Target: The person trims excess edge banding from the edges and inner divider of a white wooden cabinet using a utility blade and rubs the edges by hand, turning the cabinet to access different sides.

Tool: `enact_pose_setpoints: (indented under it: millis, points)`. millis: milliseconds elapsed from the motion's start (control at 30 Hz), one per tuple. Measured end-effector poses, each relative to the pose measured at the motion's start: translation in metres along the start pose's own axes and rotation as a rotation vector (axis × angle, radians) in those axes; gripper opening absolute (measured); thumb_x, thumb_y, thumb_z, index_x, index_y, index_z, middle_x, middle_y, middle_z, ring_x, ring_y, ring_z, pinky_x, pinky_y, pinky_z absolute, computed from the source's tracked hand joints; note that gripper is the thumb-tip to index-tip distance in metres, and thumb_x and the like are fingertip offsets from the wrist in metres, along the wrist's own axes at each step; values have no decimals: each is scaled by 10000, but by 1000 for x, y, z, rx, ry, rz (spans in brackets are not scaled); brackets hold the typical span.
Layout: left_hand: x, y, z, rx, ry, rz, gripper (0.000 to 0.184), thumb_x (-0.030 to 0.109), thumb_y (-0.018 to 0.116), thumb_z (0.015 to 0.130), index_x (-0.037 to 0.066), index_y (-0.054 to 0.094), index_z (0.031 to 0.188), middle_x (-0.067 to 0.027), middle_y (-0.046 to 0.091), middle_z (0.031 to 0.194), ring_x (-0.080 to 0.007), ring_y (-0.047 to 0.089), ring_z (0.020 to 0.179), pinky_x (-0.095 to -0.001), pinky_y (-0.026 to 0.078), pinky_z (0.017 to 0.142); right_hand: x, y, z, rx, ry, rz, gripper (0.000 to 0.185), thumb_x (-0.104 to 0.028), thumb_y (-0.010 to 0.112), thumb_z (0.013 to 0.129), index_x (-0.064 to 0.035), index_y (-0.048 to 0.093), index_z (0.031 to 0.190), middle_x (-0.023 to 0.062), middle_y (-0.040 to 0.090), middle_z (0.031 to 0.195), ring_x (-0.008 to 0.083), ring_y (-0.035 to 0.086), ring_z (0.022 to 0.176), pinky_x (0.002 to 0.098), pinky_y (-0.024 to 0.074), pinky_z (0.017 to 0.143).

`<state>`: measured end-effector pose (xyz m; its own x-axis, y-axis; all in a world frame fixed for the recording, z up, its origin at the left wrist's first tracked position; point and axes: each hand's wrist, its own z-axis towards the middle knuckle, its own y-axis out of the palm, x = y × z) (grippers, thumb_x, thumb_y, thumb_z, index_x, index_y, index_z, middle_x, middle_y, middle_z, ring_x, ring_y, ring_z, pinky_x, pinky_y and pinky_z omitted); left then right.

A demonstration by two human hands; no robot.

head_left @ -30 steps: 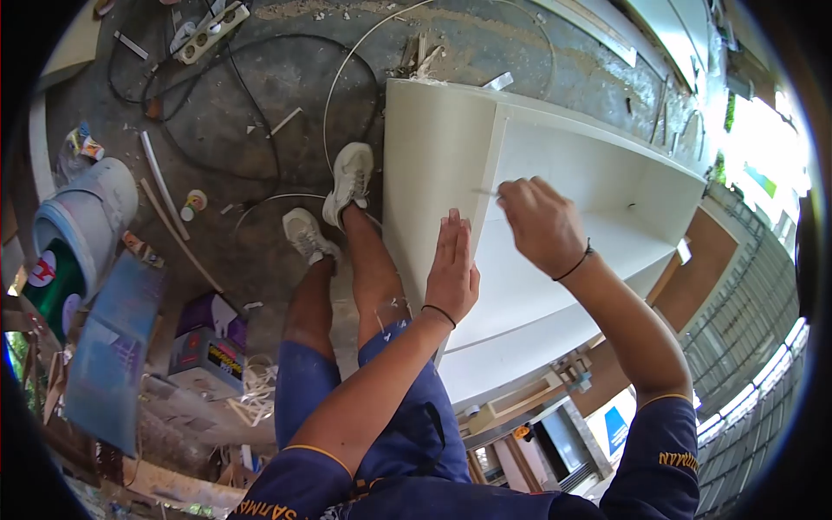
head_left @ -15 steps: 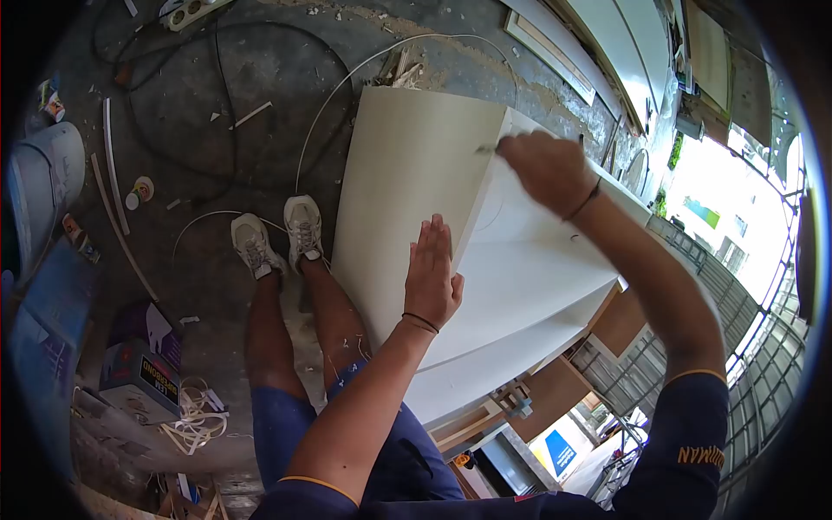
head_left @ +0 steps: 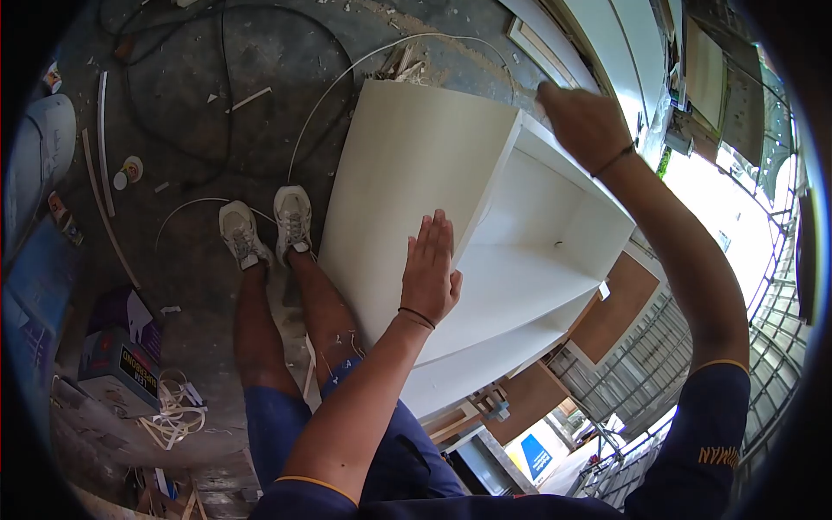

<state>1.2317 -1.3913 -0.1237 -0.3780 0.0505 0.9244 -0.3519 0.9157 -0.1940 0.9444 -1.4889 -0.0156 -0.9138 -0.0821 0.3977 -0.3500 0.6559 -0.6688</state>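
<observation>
A white cabinet [head_left: 416, 165] lies before me, its smooth panel facing up and its shelf openings [head_left: 546, 217] facing right. My left hand [head_left: 432, 269] rests flat on the panel near the cabinet's long edge, fingers stretched out together. Raised beyond the far right corner is my right hand [head_left: 585, 126], closed in a fist and apart from the panel. Whatever it grips is hidden now; a short, thin piece stuck out of it earlier. A thin, pale curved strand [head_left: 485, 212] hangs by the cabinet's edge.
A dark cable [head_left: 230, 113] and a long pale strip [head_left: 303, 130] curve over the concrete floor. Left of my shoes [head_left: 293, 217] lie a small tub [head_left: 128, 172], a box [head_left: 121, 368] and tangled strips [head_left: 178, 412]. Boards [head_left: 589, 43] lean at the upper right.
My right hand has moved from the cabinet's edge up and to the right, past the far corner. My left hand stays flat on the panel. The view has shifted slightly.
</observation>
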Motion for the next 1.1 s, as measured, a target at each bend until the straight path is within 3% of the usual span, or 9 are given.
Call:
enact_pose_setpoints:
  millis: [67,133,200,333,600,733,867,933,1100]
  points:
    - [0,-3,4,14,17,21,808,77,579,765,-7,148,1443,-189,165,1511,-346,172,1401,-506,217,1110,-6,-11,1,-29,82,41,82,-130,490,866,-93,540,920,72,599,676,214,640,647,357,495,505]
    - [1,-1,1,1,-1,-1,801,73,576,768,-5,152,1444,-186,170,1510,-342,175,1401,-506,223,1108,-52,-2,-27,104,-159,256,70,-118,496,855,-91,542,900,68,592,672,211,637,655,350,494,515]
    - [3,-2,1,-3,-5,-12,799,72,574,770,-4,151,1444,-186,173,1510,-342,175,1401,-507,224,1108,-81,0,-48,-132,-350,220,130,-140,480,872,-106,537,984,52,605,686,212,632,658,360,503,522]
    - [1,-1,2,9,5,-16,802,72,579,766,-4,154,1442,-182,178,1509,-343,179,1399,-512,228,1105,-8,13,7,6,-19,38,194,-134,479,875,-104,542,1056,73,622,685,232,647,628,358,500,489]
    - [0,-1,2,15,6,-20,794,72,586,750,-7,186,1432,-178,177,1511,-343,189,1396,-519,239,1096,-71,-11,-31,-305,-308,182,154,-121,459,889,-92,530,1023,89,649,730,266,658,648,389,509,537]
    - [1,-2,1,10,-3,-26,793,80,592,748,-7,195,1429,-174,181,1511,-344,184,1397,-517,234,1098,15,-9,31,-207,75,-49,175,-108,468,881,-86,544,1037,104,640,683,263,657,639,391,513,538]
    - [3,-1,-2,-8,-13,-44,794,82,594,749,-3,195,1430,-170,185,1512,-344,182,1398,-518,229,1099,-42,-4,-12,10,-248,232,117,-163,478,898,-63,517,942,82,586,623,261,624,596,385,490,511]
    - [2,-4,1,5,-14,-61,793,85,598,747,-2,201,1428,-169,191,1510,-343,186,1397,-519,224,1100,-65,-5,-30,-158,-292,194,103,-171,478,899,-87,523,938,64,583,646,233,623,609,380,487,518]
    - [-1,1,0,8,-2,-40,792,89,609,746,0,211,1425,-167,188,1512,-339,183,1398,-518,219,1103,14,3,16,5,-44,50,97,-166,487,891,-88,533,926,85,591,618,254,623,572,373,486,501]
